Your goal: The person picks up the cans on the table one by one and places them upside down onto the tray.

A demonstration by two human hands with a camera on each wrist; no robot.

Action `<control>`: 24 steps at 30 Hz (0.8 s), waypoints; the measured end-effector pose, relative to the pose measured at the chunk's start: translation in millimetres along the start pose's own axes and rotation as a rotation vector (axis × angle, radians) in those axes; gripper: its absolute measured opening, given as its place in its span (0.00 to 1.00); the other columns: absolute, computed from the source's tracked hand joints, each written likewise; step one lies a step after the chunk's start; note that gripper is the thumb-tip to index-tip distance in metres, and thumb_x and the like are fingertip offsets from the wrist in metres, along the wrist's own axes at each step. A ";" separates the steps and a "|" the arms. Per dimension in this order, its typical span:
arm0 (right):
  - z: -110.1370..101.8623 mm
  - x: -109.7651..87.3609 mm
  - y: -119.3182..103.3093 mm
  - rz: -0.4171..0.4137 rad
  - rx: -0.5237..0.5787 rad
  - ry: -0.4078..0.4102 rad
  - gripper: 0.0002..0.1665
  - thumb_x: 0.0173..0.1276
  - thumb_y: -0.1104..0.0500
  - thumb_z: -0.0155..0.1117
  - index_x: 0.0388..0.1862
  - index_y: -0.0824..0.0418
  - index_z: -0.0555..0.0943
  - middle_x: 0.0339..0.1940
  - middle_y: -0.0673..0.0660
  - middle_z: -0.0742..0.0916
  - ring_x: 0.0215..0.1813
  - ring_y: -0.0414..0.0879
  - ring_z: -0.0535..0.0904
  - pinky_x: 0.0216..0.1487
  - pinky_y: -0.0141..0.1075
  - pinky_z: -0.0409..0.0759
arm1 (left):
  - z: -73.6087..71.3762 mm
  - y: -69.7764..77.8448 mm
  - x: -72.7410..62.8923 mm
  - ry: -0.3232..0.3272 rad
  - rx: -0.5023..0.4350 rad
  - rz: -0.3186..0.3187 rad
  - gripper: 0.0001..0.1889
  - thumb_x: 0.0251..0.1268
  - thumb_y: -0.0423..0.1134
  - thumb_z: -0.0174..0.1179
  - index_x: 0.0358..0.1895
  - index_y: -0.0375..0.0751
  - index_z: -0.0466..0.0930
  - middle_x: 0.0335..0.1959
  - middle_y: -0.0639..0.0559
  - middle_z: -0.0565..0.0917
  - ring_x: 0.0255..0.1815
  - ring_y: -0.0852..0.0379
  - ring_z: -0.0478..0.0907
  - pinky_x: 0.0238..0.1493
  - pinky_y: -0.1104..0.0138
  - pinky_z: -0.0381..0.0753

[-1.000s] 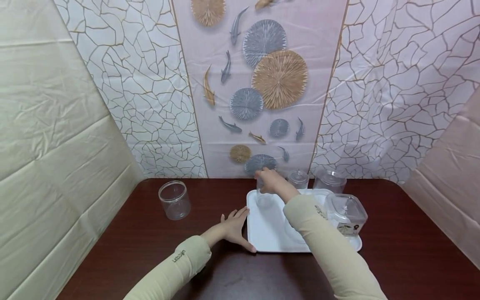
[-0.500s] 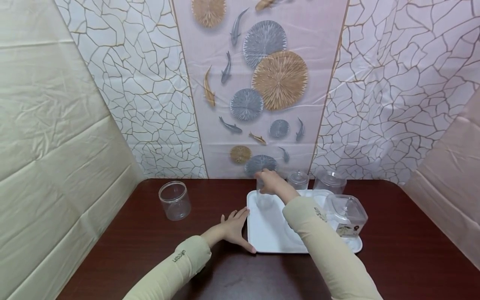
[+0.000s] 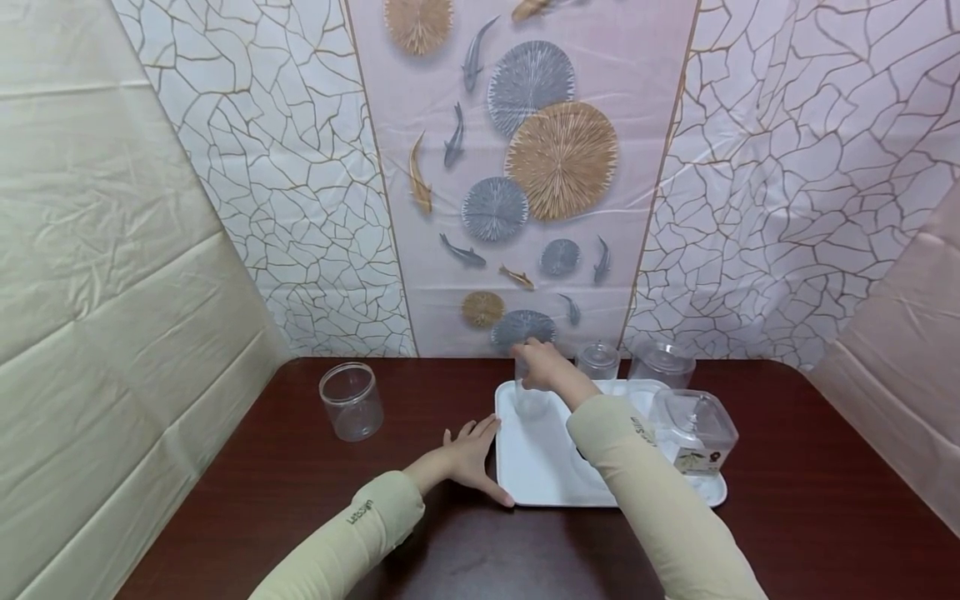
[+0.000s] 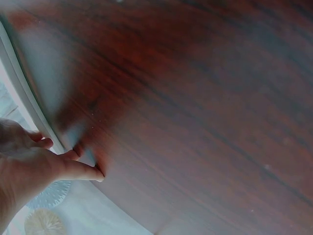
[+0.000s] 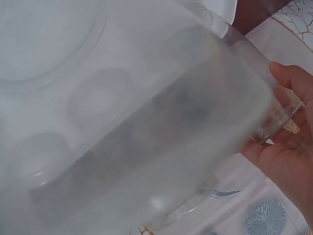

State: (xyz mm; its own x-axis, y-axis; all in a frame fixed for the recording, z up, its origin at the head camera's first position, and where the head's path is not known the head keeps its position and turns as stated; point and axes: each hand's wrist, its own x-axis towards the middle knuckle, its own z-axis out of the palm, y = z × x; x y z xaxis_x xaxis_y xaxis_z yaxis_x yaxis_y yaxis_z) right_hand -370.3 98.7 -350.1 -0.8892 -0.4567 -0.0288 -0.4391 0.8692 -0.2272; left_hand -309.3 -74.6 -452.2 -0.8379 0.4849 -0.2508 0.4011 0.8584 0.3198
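Note:
My right hand (image 3: 547, 364) grips the upper part of a tall clear jar (image 3: 531, 405), which stands upright at the far left corner of a white tray (image 3: 536, 479). In the right wrist view, the fingers and thumb of that hand (image 5: 291, 164) curl round the jar's end. With fingers spread and fairly straight, my left hand (image 3: 471, 463) lies along the tray's left edge, thumb at the near corner. The left wrist view has this hand (image 4: 32, 171) beside the tray rim (image 4: 29, 100). A square clear container (image 3: 693, 427) with a printed label stands on the tray's right side.
Two clear lidded jars (image 3: 597, 360) (image 3: 663, 365) stand behind the tray. An open-topped clear jar (image 3: 352, 406) is on the dark red table (image 3: 270, 508) to the left. Patterned cloth (image 3: 315, 217) hangs at the back. My right forearm covers part of the tray.

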 end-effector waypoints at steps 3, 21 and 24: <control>-0.2 1.0 -1.2 0.004 -0.002 -0.014 0.29 0.59 0.67 0.66 0.60 0.64 0.73 0.60 0.70 0.74 0.63 0.69 0.67 0.63 0.58 0.67 | 1.0 -2.1 0.8 -0.004 -0.005 0.005 0.65 0.38 0.69 0.68 0.76 0.47 0.38 0.78 0.53 0.43 0.76 0.39 0.45 0.65 0.33 0.47; -10.6 -6.7 0.5 -0.018 0.032 0.024 0.35 0.57 0.64 0.69 0.64 0.63 0.70 0.62 0.70 0.71 0.64 0.71 0.64 0.59 0.57 0.71 | -8.3 5.7 -0.6 -0.029 0.004 -0.014 0.63 0.40 0.65 0.70 0.76 0.44 0.40 0.78 0.51 0.44 0.75 0.39 0.46 0.66 0.34 0.49; -13.2 -10.1 -1.7 -0.035 0.026 0.032 0.34 0.58 0.63 0.69 0.64 0.62 0.70 0.63 0.70 0.71 0.65 0.71 0.64 0.59 0.57 0.71 | -8.2 4.2 -0.9 -0.030 -0.014 -0.012 0.63 0.40 0.64 0.70 0.76 0.43 0.41 0.78 0.50 0.44 0.75 0.38 0.46 0.65 0.33 0.48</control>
State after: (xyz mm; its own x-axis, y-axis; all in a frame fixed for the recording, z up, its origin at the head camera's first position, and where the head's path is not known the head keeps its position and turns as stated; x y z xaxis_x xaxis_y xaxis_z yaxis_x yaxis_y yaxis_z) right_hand -362.3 104.3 -336.6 -0.8770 -0.4804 0.0111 -0.4673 0.8472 -0.2529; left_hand -309.8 -72.9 -443.1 -0.8311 0.4794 -0.2817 0.3856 0.8620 0.3291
